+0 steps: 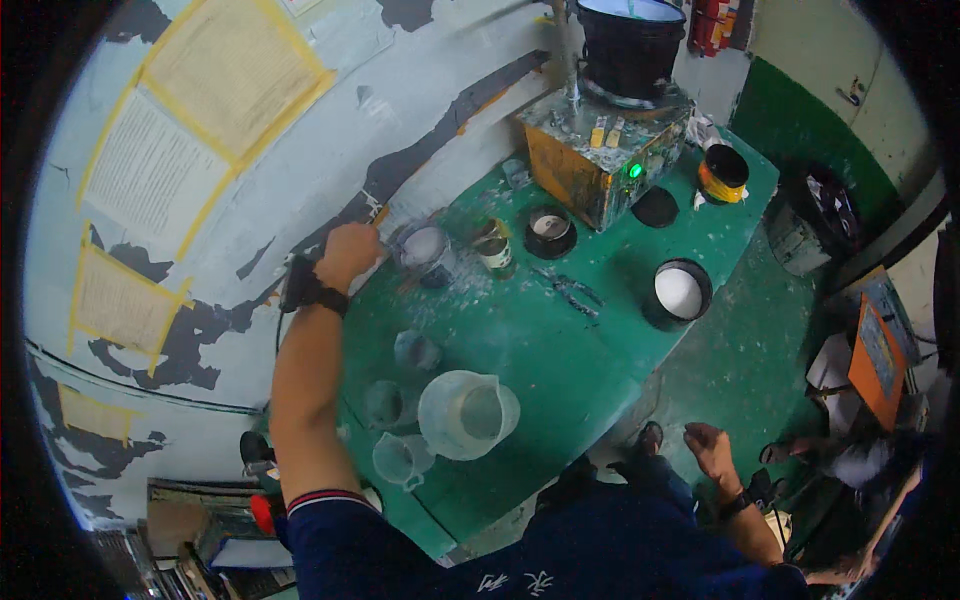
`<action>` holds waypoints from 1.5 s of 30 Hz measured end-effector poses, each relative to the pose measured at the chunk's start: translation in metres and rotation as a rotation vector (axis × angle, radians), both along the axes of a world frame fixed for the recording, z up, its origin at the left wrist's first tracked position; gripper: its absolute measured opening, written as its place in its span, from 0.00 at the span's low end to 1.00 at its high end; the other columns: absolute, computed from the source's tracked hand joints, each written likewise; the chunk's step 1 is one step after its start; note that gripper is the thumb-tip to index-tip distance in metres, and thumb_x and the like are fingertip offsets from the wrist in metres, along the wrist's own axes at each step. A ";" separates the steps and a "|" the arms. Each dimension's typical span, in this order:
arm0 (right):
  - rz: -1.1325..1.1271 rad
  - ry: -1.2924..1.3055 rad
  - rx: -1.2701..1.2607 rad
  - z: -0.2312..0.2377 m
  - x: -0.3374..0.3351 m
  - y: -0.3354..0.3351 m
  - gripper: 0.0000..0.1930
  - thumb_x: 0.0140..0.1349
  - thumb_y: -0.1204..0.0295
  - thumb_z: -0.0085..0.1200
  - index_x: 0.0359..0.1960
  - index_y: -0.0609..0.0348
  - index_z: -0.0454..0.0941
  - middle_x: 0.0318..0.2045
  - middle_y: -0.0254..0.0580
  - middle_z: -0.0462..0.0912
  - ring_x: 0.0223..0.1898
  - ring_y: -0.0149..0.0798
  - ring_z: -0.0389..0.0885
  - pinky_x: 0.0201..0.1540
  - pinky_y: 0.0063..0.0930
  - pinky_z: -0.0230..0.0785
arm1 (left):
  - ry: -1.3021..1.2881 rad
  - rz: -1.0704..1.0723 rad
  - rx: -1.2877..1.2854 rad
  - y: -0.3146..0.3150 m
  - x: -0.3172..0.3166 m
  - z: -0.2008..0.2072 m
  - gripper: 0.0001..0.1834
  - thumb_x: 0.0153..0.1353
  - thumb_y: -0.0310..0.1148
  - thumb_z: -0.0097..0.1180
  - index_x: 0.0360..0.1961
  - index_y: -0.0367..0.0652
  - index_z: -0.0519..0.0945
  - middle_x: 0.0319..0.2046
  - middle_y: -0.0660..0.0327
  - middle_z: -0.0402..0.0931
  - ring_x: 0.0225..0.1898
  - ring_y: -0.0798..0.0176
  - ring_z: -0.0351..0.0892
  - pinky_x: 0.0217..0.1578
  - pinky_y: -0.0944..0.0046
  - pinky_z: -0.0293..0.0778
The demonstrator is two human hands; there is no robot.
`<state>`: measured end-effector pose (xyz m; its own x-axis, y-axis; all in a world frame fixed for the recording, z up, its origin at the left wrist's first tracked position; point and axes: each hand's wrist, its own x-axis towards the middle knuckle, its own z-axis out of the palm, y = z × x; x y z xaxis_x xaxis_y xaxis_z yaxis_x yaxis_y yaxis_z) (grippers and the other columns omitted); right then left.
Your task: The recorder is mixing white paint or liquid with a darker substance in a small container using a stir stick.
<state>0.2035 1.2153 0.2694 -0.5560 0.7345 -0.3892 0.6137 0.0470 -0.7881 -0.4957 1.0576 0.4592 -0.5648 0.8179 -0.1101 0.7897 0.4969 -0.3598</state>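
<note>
My left hand (350, 254) is stretched out over the far left edge of the green table, close to the wall, its fingers curled. A thin piece with an orange end (379, 214) shows just beyond the fingers; I cannot tell whether it is held. Right beside that hand stands a cloudy clear tub (424, 248) with whitish contents. A small stained can (493, 244) is next to the tub. My right hand (709, 450) hangs off the table's near right side, fingers loosely bent and apart, with nothing visible in it.
Clear plastic jugs and cups (468, 415) crowd the table's near left. Pliers (570, 290), a dark tin (550, 232) and a black pot of white liquid (678, 293) lie further right. A machine (590, 165) carries a black bucket (630, 50). Another person stands at right.
</note>
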 end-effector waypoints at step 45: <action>0.036 0.055 -0.011 -0.047 -0.003 -0.017 0.18 0.62 0.68 0.63 0.48 0.71 0.81 0.39 0.49 0.87 0.42 0.36 0.84 0.46 0.31 0.75 | -0.189 0.013 0.439 -0.173 0.041 -0.069 0.19 0.61 0.38 0.60 0.50 0.40 0.79 0.41 0.44 0.81 0.42 0.37 0.79 0.44 0.42 0.74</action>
<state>0.2001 1.1986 0.2227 -0.6026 0.7097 -0.3650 0.5673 0.0592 -0.8214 -0.4550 0.8849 0.3902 -0.5786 0.8030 0.1426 0.8138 0.5801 0.0354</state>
